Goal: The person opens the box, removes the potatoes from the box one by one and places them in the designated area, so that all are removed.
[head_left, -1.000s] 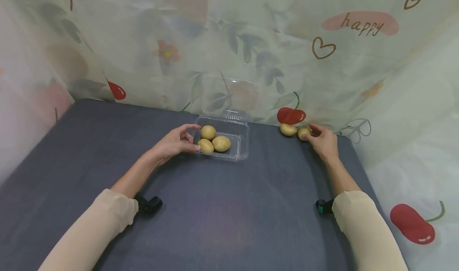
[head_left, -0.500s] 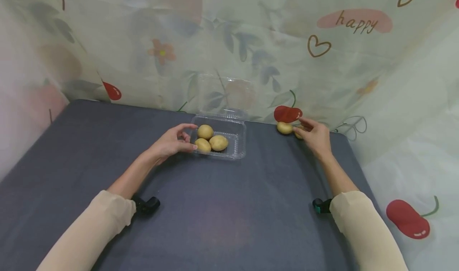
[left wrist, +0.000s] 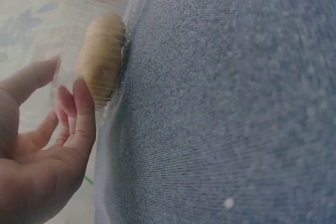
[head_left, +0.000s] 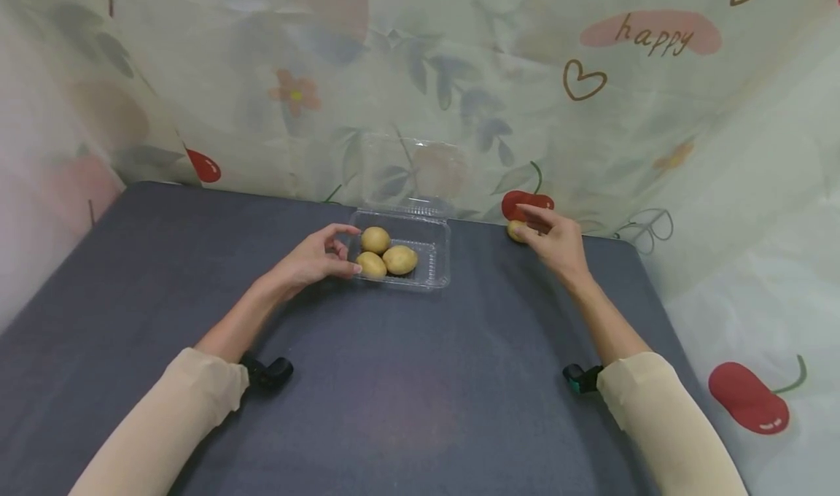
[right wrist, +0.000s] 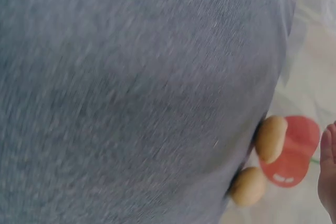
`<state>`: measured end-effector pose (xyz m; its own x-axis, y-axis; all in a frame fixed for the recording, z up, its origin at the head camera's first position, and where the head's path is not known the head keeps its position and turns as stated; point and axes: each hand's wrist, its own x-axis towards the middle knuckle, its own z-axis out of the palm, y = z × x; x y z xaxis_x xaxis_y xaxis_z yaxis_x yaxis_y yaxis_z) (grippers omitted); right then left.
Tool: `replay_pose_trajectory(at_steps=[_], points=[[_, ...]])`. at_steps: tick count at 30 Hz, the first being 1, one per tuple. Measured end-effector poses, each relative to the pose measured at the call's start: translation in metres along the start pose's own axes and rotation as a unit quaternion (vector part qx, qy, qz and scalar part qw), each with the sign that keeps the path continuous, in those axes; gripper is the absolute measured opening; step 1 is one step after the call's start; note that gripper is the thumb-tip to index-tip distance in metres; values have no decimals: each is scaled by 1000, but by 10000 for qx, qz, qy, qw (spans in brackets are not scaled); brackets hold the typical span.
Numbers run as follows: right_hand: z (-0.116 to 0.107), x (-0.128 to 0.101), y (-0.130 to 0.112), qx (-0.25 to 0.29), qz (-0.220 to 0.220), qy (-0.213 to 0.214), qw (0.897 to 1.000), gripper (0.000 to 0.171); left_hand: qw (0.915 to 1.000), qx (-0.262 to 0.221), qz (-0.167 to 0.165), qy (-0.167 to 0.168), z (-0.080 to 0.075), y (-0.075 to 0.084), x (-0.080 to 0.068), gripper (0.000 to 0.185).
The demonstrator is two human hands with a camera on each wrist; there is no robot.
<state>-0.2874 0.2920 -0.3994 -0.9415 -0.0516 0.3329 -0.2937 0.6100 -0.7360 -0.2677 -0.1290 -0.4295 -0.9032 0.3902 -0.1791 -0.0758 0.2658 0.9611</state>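
A clear plastic clamshell container (head_left: 441, 280) stands on the dark grey table with its lid (head_left: 410, 171) upright. Three potatoes (head_left: 375, 239) lie inside it. My left hand (head_left: 315, 259) grips the container's left rim, thumb (left wrist: 84, 114) against the wall (left wrist: 112, 109), with a potato (left wrist: 100, 56) just behind the plastic. At the back right, my right hand (head_left: 551, 241) reaches over two loose potatoes with its fingers extended. One potato (head_left: 516, 230) shows at its fingertips in the head view. In the right wrist view both potatoes (right wrist: 271, 137) (right wrist: 248, 185) lie free at the table's edge, beside my fingertips (right wrist: 328, 171).
The grey table (head_left: 394, 379) is walled in by a pale printed cloth (head_left: 459, 80) at the back and on both sides. A red cherry print (right wrist: 294, 150) sits right behind the loose potatoes. The table's far edge runs just beyond them.
My right hand has slid left, from the right-hand loose potato over towards the left-hand one. The left hand has stayed on the container.
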Motion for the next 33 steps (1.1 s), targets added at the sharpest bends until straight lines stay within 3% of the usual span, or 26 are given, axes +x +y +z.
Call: replay_pose_trajectory(at_steps=[15,22,29,33], points=[[19,-15,-61,725,-596,-663,9934,43,9997,222,-109,-71,-2,2,1,72],[29,-18,-67,791,-998,-667,9896,40,9996,264,-102,-57,-1,0,2,74],[38,-18,-73,738,-1133,-799,9876,39,9996,229,-136,3,0,1,3,78],[43,-18,-76,970,-1224,-978,9829,39,9993,353,-146,28,1,3,4,78]])
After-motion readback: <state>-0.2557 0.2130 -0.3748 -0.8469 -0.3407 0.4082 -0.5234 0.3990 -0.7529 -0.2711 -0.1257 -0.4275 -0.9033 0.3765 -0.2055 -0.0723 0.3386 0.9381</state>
